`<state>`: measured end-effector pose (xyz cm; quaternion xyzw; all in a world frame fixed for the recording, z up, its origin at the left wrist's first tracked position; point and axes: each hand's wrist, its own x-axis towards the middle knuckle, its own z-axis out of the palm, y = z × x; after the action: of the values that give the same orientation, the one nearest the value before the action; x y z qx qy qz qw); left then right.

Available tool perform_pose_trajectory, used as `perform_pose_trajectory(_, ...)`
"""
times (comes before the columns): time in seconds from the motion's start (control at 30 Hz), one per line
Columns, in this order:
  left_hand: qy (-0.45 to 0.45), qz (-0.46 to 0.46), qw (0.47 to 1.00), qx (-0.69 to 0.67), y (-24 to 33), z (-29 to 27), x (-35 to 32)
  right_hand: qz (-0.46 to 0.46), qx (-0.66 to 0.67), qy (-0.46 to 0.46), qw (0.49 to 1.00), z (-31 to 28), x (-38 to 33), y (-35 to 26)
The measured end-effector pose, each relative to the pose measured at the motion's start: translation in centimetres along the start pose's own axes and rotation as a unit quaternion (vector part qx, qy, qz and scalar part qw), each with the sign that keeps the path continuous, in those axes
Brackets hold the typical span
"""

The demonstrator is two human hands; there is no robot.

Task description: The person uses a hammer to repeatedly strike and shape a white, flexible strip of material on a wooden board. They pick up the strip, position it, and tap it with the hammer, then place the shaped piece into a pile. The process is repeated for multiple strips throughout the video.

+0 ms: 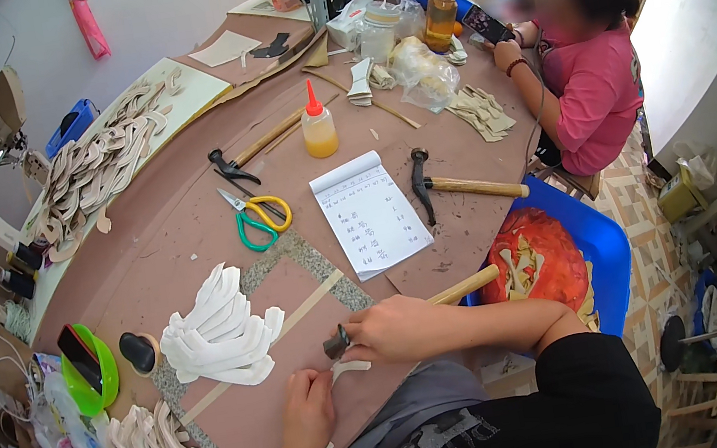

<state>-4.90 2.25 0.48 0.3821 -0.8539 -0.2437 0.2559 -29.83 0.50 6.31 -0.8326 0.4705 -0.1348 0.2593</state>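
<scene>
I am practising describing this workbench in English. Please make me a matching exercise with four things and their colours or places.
Things:
1. scissors
2. glue bottle
3. hammer in the right hand
4. pile of white strips

Descriptions:
a. yellow body, red cap
b. beside the left hand, toward the table middle
c. green and yellow handles
d. wooden handle, head pressed on a small white piece

Pairs: 1-c, 2-a, 3-d, 4-b
</scene>
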Motion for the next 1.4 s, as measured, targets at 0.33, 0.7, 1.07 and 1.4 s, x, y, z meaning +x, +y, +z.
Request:
perform_pose_trajectory(0.33,0.0,0.074,0.993,0.096,0.6,0.0,0.2,-0.002,-0.018,0.027,0.999,-0.8,-0.2,0.0)
perform_pose_trajectory(0.7,-0.015,0.077,0.991,0.108,0.3,-0.2,-1.4,0.01,-0.043,0.005,0.999,-1.5,0.5,-1.7)
perform_pose_trajectory(1.07,0.004,0.059,0.992,0.11,1.0,-0.3,-1.9,-0.059,-0.003,0.045,0.997,-1.0,0.9,-1.5)
perform_pose_trajectory(1.4,0.042,0.017,0.99,0.131,1.4,-0.3,-3.3,-0.101,0.002,0.045,0.994,0.2,1.8,-1.7)
